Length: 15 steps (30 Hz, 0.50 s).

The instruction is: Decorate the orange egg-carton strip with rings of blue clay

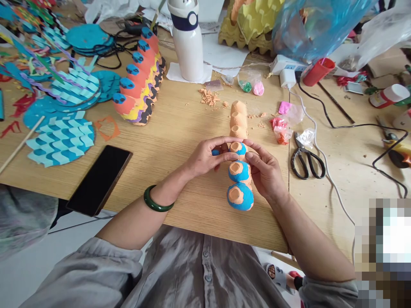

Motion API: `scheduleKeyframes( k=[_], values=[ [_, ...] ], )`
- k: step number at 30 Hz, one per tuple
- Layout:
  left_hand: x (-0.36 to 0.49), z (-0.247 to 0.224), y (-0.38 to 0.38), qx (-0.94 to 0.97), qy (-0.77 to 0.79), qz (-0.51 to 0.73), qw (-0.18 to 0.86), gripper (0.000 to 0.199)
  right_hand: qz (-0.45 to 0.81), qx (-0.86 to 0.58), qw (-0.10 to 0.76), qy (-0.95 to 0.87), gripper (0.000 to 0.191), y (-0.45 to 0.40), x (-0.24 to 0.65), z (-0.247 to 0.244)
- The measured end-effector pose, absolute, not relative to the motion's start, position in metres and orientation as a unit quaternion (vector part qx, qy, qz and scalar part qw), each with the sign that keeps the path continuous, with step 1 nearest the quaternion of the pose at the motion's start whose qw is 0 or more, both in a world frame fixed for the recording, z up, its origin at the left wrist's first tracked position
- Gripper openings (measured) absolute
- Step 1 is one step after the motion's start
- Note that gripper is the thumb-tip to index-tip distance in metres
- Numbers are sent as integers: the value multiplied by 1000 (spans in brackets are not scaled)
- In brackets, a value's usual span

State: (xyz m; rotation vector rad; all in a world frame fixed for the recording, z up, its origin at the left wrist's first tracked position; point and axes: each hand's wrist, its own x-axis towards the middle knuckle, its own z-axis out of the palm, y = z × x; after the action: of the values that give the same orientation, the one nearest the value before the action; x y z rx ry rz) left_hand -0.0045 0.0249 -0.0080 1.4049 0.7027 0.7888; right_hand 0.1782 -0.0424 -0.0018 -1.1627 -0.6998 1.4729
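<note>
Closest to the camera, a grey button-front shirt [205, 273] with grey sleeves, both forearms reaching over the edge of a light wooden table [180, 205]. Green bangle [158, 199] around the left wrist. Left hand [205, 157] half closed, curled over the top of a strip of egg-carton cups [238, 171] and holding it from the left, a small blue patch showing at the fingertips, whether loose or part of the strip impossible to tell. Right hand [263, 171] likewise half closed, bent fingertips pressed against the strip's right side around the third cup from the near end. Strip lying lengthwise on the table between the hands, its nearest cups coated blue with orange hollows, its farther cups plain orange.

Left of the hands, a black smartphone [99, 179] jutting past the table edge, then teal scale-patterned paper discs [61, 137]. Right of the hands, black-handled scissors [306, 160] beside a white cable [324, 154]. Farther on, orange crumbs [208, 96], a finished-looking orange and blue egg-carton caterpillar [138, 81], a white bottle [186, 40] standing on a paper napkin [189, 72], a white power strip [287, 64] and a red cup [317, 72]
</note>
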Motion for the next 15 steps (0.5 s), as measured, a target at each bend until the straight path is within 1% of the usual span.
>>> scheduleKeyframes(
  k=[6, 11, 15],
  values=[
    [-5, -9, 24, 599, 309, 352, 649, 47, 588, -498, 540, -339, 43, -45, 178, -2],
    [-4, -14, 23, 599, 323, 370, 632, 45, 570, -505, 536, -364, 38, -46, 177, -3],
    [-1, -15, 21, 594, 343, 370, 626, 44, 593, -501, 540, -325, 34, -43, 176, -2]
  ],
)
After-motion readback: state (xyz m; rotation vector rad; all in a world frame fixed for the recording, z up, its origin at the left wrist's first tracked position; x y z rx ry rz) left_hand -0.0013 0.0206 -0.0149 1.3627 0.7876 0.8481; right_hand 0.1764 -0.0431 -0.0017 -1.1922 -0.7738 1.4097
